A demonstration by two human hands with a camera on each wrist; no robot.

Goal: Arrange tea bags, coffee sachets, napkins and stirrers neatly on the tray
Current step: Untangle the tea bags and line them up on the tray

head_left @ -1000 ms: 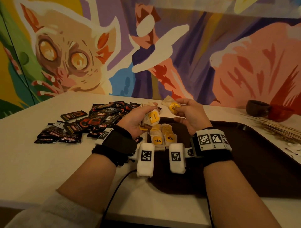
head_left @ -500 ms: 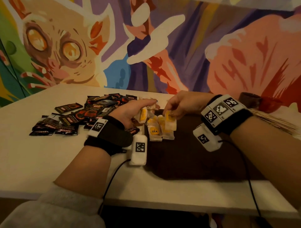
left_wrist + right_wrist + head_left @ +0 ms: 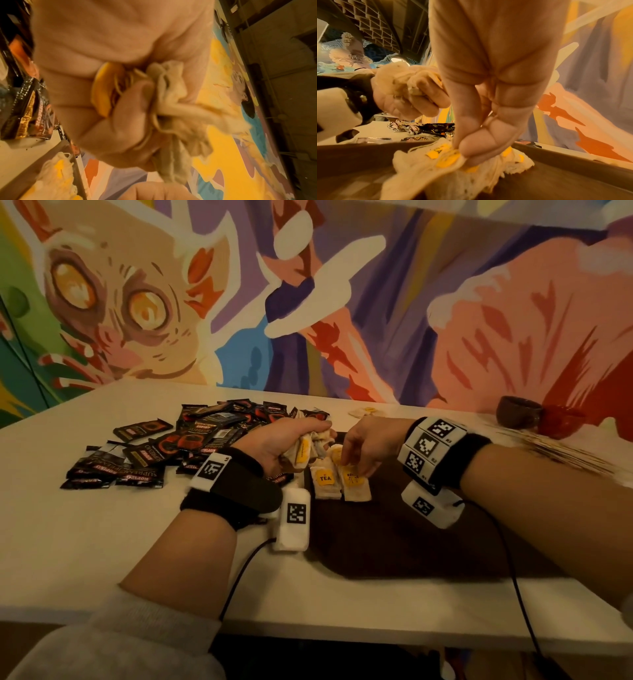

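Your right hand [image 3: 359,451] had dropped from mid-air to pinch a tea bag [image 3: 354,482] onto the tray [image 3: 394,542], extending the row, while your left hand [image 3: 284,445] gripped the remaining bunch [image 3: 303,450].

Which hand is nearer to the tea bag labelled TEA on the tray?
Right. The right hand touches the neighbouring bag just beside the TEA bag; the left hand is raised, gripping a bunch of tea bags.

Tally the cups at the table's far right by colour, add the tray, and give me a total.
brown cup: 1
red cup: 1
tray: 1
total: 3
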